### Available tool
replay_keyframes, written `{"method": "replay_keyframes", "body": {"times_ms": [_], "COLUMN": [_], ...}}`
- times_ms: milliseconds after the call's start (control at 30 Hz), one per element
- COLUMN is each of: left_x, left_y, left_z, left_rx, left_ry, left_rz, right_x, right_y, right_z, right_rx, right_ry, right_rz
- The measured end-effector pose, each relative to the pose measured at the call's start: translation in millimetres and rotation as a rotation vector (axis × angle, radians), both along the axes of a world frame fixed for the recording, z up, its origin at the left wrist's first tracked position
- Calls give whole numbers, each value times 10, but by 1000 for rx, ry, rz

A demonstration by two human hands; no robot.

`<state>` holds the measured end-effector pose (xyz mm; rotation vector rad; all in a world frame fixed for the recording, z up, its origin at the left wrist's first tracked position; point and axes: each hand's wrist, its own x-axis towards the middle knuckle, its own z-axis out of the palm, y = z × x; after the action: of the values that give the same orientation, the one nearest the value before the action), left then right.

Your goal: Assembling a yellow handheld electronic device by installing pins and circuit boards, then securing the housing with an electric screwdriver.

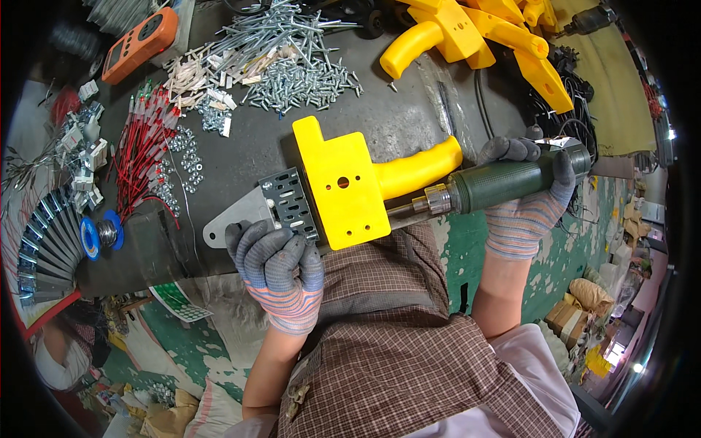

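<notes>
My left hand [281, 274], in a grey and striped glove, is closed on the lower edge of a grey perforated metal plate [292, 201] with a tapered end. That plate sits against the left side of a yellow plastic housing [347, 190] with a handle, held above the table's front edge. Gloved likewise, my right hand [537, 190] wraps round a dark green electric screwdriver [496, 184]. The screwdriver lies almost level, its metal chuck and shaft pointing left at the housing's right side below the handle. Where its tip ends is hidden by the housing.
Piles of screws [292, 80], nuts [188, 157] and red-wired indicator lights [142, 139] lie at the back left. An orange meter [140, 45] stands behind them. A blue spool [90, 239] is at the left. More yellow housings [467, 36] and black cables [569, 95] crowd the back right.
</notes>
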<state>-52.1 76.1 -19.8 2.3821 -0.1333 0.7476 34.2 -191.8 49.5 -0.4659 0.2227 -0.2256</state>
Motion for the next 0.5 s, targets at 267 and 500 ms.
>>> {"method": "replay_keyframes", "body": {"times_ms": [267,500], "left_x": [16,49], "left_y": [6,-5], "left_z": [-26,-22], "left_rx": [-18,-29], "left_ry": [-24,-35], "left_rz": [-23,-7], "right_x": [-6,7], "right_y": [11,31], "right_z": [-32,-33], "right_rx": [55,43], "right_ry": [31,67], "right_rz": [-17,-57]}}
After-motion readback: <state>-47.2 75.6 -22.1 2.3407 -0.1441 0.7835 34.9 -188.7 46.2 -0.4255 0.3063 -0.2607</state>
